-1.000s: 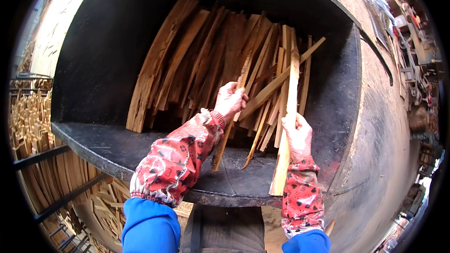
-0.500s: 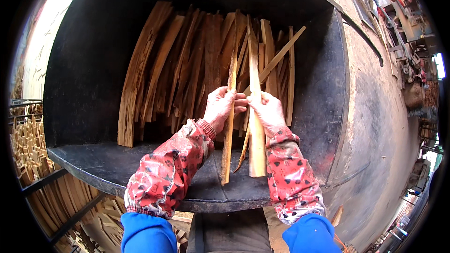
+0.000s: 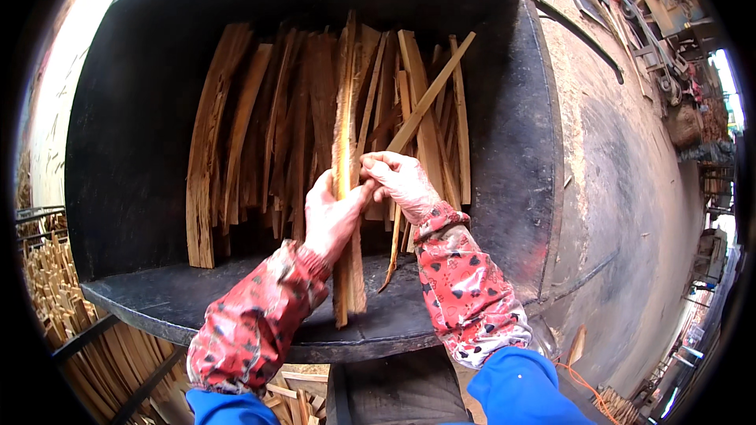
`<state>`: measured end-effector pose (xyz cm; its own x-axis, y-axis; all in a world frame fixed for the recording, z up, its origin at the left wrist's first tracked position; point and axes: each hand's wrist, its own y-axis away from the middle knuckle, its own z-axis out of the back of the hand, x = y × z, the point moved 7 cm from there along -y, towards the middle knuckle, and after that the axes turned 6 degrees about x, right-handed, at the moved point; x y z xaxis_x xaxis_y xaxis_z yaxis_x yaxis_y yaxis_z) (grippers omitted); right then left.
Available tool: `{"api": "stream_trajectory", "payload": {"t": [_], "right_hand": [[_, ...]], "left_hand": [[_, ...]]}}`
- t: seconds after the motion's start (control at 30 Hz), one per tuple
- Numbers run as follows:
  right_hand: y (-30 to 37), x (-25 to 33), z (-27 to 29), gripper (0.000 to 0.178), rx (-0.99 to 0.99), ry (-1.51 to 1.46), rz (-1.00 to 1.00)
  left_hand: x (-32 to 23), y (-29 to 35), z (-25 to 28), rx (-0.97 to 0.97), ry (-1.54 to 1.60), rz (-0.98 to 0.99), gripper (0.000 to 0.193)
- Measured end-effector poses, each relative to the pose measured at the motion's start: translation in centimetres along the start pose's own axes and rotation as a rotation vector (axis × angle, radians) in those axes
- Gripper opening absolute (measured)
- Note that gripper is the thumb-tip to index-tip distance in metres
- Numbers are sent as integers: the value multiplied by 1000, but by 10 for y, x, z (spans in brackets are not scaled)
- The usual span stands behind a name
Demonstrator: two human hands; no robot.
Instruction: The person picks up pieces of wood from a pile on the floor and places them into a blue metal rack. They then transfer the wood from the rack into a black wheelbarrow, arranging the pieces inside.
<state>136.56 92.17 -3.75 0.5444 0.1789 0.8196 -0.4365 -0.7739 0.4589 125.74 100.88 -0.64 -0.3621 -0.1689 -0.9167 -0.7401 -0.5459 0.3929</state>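
Observation:
Two long wooden strips stand nearly upright against each other, one with a rough, bark-like edge. My left hand is closed around them at about mid-length, thumb across the front. Beside it, my right hand has its fingers curled together close to the left fingertips and the strips' right edge. Whether those fingers pinch anything is hidden. Behind both hands, more wooden strips lean in a row inside a black open-fronted box. One strip slants across the others at the right.
The box's dark front ledge runs below my forearms. A thin splinter hangs over it. Stacked wood pieces fill a metal rack at the lower left. Concrete floor lies to the right, with an orange cord.
The two strips, held apart one in each hand before, are now together in my left hand. My right hand has released its board and moved left beside the left fingers. The view has shifted slightly.

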Motion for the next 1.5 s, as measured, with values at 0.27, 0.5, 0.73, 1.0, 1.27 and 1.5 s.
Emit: {"api": "stream_trajectory", "payload": {"t": [0.27,0.5,0.73,1.0,1.27,1.5], "right_hand": [[40,147,25,114,10,60,511],[26,149,62,82,-67,205,339],[23,57,43,74,75,31,55],[40,79,-27,94,223,-447,257],[144,205,9,73,245,-422,733],[270,318,100,19,-43,-71,1098]], "left_hand": [[-43,36,0,11,26,-106,34],[-39,25,6,240,438,231,25],[-95,52,35,257,349,278,36],[-98,166,23,442,289,411,66],[-123,154,-22,563,-338,-72,68],[-174,91,-78,297,-572,-697,86]]}}
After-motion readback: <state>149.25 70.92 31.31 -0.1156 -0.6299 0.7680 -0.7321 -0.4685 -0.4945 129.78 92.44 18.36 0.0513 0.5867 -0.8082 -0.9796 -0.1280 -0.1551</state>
